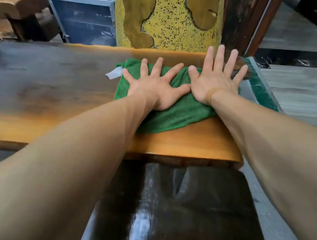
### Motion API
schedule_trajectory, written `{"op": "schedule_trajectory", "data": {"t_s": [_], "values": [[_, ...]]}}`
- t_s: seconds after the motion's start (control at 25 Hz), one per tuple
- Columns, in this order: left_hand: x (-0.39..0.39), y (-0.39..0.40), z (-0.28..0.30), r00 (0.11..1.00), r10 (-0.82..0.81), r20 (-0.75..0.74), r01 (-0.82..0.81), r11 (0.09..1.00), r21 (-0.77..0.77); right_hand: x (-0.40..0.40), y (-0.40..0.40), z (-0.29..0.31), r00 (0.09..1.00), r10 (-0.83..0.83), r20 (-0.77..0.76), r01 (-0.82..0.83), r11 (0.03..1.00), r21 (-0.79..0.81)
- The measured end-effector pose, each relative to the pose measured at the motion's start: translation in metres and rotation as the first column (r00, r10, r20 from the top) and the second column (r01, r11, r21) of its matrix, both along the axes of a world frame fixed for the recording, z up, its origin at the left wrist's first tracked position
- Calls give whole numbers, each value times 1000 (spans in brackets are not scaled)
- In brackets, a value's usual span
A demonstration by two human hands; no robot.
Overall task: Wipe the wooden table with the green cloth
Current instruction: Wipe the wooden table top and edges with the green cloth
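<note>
wiping in progress. my left hand (154,86) and right hand (216,83) press flat, fingers spread apart, on the green cloth (175,110) at the tabletop's (181,141) right end. frame blurred, so stroke direction unclear. next, i judge: sweep left across the darker unwiped span.

Head view, looking forward-down, close over table (181,141).
</note>
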State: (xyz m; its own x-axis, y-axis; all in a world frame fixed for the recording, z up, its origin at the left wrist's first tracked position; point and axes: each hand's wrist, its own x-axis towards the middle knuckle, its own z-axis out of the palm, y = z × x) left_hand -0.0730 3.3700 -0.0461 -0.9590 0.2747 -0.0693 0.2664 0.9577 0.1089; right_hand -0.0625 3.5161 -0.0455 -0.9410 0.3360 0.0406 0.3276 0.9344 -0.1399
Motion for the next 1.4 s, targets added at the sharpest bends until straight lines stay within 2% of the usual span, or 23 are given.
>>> {"op": "schedule_trajectory", "data": {"t_s": [0.2,0.4,0.6,0.68,0.88,1.0,1.2,1.4], "values": [[-72,16,1,1000,4,14,-4,1000,22,-67,12,-2,999,1,39,-2,1000,29],[-110,24,0,1000,16,-5,-16,999,30,-108,21,-1,1000,22,21,-22,1000,15],[-118,24,-1,991,99,-87,-95,994,50,-110,18,-4,991,39,-128,-18,986,166],[-111,23,-2,988,115,-99,-108,992,69,-99,15,-3,989,51,-141,-30,989,146],[-59,14,0,997,-43,-57,47,996,73,-51,2,0,993,118,24,-117,993,-27],[-11,-3,-2,997,-73,-7,73,997,40,-4,-13,1,987,138,84,-131,988,-88],[88,-44,3,997,-41,64,41,999,2,89,-51,5,970,172,174,-159,983,-86],[170,-80,4,995,-89,44,91,996,-26,175,-82,8,955,194,226,-189,981,-45]]}}
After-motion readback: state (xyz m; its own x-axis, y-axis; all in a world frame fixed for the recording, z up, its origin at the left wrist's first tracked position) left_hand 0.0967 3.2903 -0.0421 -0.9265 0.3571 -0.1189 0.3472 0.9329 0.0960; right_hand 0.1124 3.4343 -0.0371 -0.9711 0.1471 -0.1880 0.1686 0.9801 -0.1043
